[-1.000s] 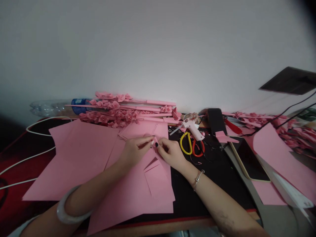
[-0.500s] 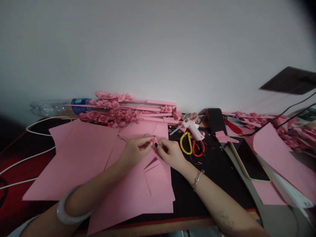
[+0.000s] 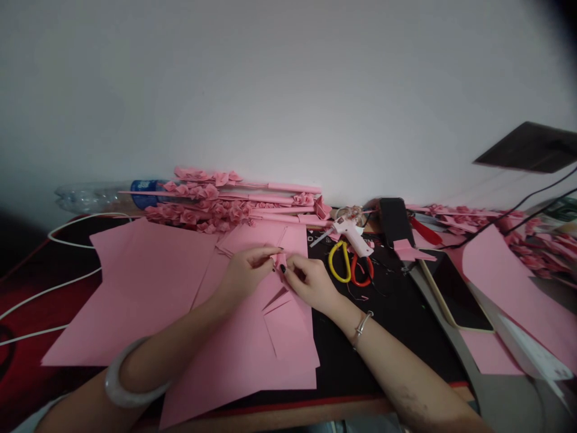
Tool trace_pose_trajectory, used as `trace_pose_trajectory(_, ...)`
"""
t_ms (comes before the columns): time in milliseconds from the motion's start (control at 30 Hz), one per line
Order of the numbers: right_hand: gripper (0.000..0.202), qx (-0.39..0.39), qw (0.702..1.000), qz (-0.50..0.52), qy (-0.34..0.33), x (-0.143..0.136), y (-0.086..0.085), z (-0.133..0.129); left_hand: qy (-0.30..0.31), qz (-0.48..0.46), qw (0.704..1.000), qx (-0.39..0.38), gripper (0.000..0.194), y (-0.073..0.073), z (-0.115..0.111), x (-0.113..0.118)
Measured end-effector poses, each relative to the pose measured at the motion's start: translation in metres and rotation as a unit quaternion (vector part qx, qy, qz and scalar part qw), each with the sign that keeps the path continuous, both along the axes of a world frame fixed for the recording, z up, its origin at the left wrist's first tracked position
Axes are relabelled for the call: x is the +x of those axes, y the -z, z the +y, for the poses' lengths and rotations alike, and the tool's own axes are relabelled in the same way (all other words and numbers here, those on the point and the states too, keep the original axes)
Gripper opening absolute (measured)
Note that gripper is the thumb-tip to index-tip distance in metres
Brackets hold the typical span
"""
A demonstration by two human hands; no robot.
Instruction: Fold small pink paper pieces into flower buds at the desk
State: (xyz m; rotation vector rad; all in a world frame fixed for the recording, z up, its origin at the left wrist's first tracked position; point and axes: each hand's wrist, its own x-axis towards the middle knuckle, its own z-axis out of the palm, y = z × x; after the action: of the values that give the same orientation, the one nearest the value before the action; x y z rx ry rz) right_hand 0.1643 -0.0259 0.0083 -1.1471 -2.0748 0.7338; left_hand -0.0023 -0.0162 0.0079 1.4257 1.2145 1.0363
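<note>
Between my fingertips is a small folded piece of pink paper (image 3: 280, 260), pinched from both sides. My left hand (image 3: 247, 270) grips its left side with thumb and forefinger. From the right, my right hand (image 3: 311, 278) holds it with the thumb pressed against it. Much of the piece is covered by fingers, so its exact shape is unclear. Under my hands lie large pink paper sheets (image 3: 238, 355), with small cut pink papers (image 3: 288, 328) on top, just below the fingers.
Behind lie pink paper flower stems (image 3: 202, 210) and a plastic bottle (image 3: 94, 195). To the right are a white glue gun (image 3: 354, 236), scissors with yellow and red handles (image 3: 340, 262), a black phone (image 3: 393, 221) and a tablet-like device (image 3: 457, 291). White cable (image 3: 49, 285) runs at left.
The fingers have shifted slightly on the small pink paper, and the left fingertips sit a little lower and further left. More of the paper shows between them. Everything else stays put.
</note>
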Motion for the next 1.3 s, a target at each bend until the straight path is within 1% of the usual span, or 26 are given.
trace_pose_trajectory(33,0.016,-0.003,1.0,0.001,0.0,0.0,-0.0002,0.0001,0.004,0.012,1.0,-0.001,0.021,-0.0022,-0.0007,0.0001)
trace_pose_trajectory(133,0.016,-0.007,1.0,0.007,0.007,-0.0001,-0.0006,0.0009,0.007,0.016,1.0,0.006,0.02,-0.0061,-0.0026,-0.0002)
trace_pose_trajectory(233,0.018,-0.017,1.0,0.011,0.01,0.0001,-0.0015,0.0019,0.001,0.013,1.0,0.018,0.018,-0.0043,-0.0027,-0.0008)
trace_pose_trajectory(333,0.019,-0.057,0.998,0.034,0.008,0.0012,-0.0027,0.0026,0.014,-0.013,1.0,0.015,0.016,-0.0008,-0.0008,-0.0011)
trace_pose_trajectory(467,0.023,-0.105,0.99,0.091,0.023,0.0033,-0.0022,0.0037,0.045,-0.08,0.996,-0.023,0.025,-0.0031,0.0008,-0.0004)
trace_pose_trajectory(533,0.026,-0.116,0.987,0.108,0.022,0.0041,-0.0009,0.0043,0.043,-0.113,0.991,-0.059,0.028,-0.0061,0.0005,0.0002)
trace_pose_trajectory(600,0.028,-0.123,0.985,0.121,0.014,0.0045,0.0006,0.0045,0.048,-0.123,0.986,-0.097,0.03,-0.0078,-0.0001,0.0007)
trace_pose_trajectory(700,0.028,-0.13,0.982,0.138,0.004,0.0044,0.0019,0.0041,0.081,-0.086,0.985,-0.124,0.037,-0.0065,-0.0006,0.0006)
trace_pose_trajectory(833,0.029,-0.145,0.98,0.137,-0.009,0.0041,0.0017,0.003,0.128,-0.053,0.983,-0.121,0.043,-0.0047,0.0002,0.0001)
trace_pose_trajectory(1033,0.03,-0.143,0.98,0.137,-0.015,0.0043,0.0022,0.0031,0.131,-0.052,0.98,-0.142,0.05,-0.0085,0.0011,-0.0002)
trace_pose_trajectory(1167,0.029,-0.145,0.98,0.138,-0.02,0.0046,0.0022,0.0032,0.147,-0.048,0.982,-0.113,0.045,-0.0057,0.0013,-0.0013)
trace_pose_trajectory(1300,0.029,-0.149,0.979,0.136,-0.014,0.0043,0.0012,0.003,0.151,-0.028,0.983,-0.106,0.042,-0.007,0.0001,-0.0008)
